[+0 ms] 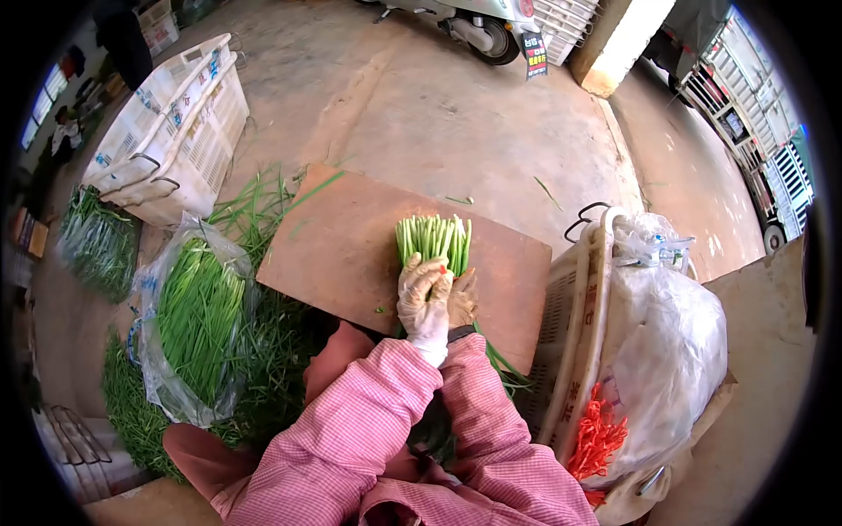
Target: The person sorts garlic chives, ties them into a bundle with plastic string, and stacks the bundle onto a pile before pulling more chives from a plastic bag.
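On the brown board [351,228] lies a bunch of green chives [434,238], its pale cut ends pointing away from me. My left hand [424,298], in a pale, stained glove, is closed over the top of the bunch. A small red spot shows at its fingers; I cannot make out whether it is a tie. My right hand [463,302], in a dirtier tan glove, grips the right side of the bunch close against the left hand. The chives' long leaves [503,361] trail out below the right wrist, over the board's near edge.
Loose chives and a plastic bag of chives [197,307] lie left of the board. White crates [189,131] stand behind them. On the right are a crate [570,333], plastic sheeting [671,342] and red ties [599,434]. A scooter [478,31] and a truck [745,96] stand farther back.
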